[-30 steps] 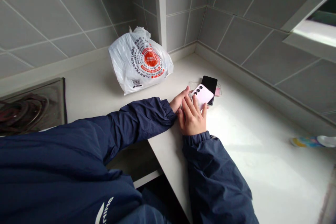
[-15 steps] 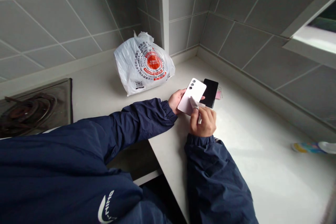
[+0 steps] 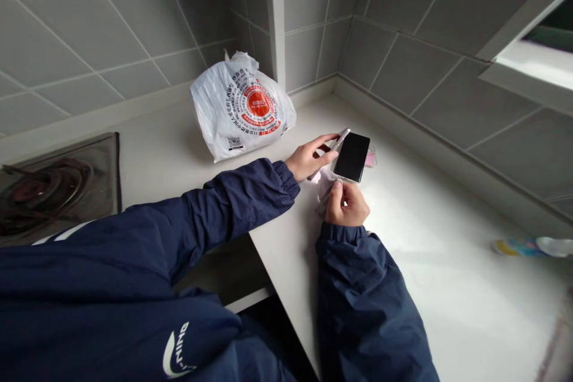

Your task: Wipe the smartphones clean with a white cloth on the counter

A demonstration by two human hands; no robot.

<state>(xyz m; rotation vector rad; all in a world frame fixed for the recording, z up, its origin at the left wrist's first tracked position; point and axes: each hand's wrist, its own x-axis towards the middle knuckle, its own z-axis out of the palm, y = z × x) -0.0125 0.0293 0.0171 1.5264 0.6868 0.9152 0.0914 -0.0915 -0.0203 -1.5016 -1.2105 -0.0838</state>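
Note:
My left hand (image 3: 310,159) is closed around a pale phone (image 3: 342,138), which is turned up on edge so mostly its thin side shows. A crumpled whitish cloth or tissue (image 3: 326,185) is pinched in my right hand (image 3: 348,203), just below the phone's lower end. Right beside the pale phone, a black phone (image 3: 353,157) lies flat on the white counter, dark side up. A small pink item (image 3: 370,157) sits partly hidden at the black phone's right edge.
A white plastic bag (image 3: 242,108) with red and black print stands near the back wall. To the left is a gas burner (image 3: 49,191). A colourful bottle or tube (image 3: 528,246) lies far right on the counter (image 3: 430,286). Below the counter's front edge is an open space.
My left hand has rotated the pale phone from showing its camera side to standing on edge. The right hand has drawn the cloth off its back, and more cloth hangs out.

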